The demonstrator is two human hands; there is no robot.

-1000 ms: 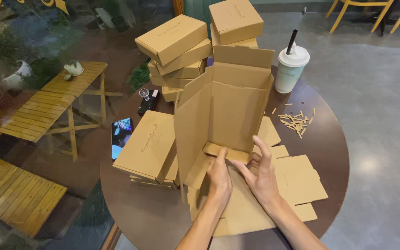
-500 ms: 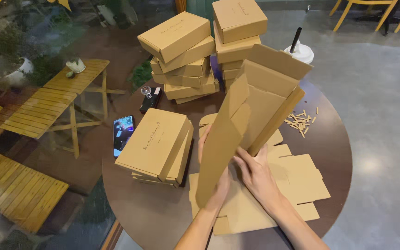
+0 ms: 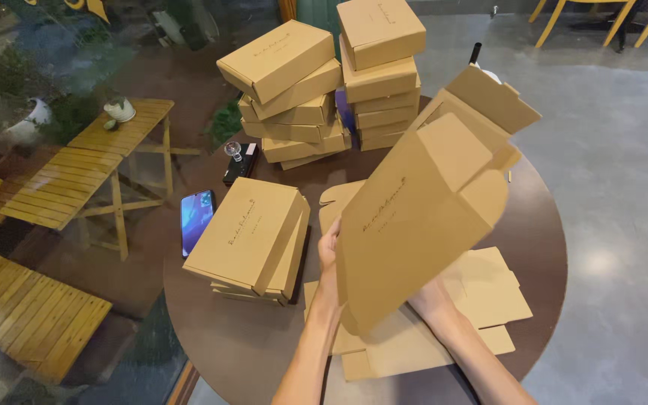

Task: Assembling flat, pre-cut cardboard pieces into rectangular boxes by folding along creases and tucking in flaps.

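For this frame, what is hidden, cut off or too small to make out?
Head view only:
- right hand: its fingers are behind the half-folded cardboard box; grip unseen.
- left hand: partly behind the box edge.
- cup straw: the cup itself is hidden by the box flap.
- flat cardboard blanks: their number is unclear, overlapped by box and arms.
- small dark item by the phone: too small to identify.

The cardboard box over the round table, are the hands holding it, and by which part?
Yes. Both hands hold the half-folded cardboard box by its lower end: the left hand on its left edge, the right hand under its bottom edge.
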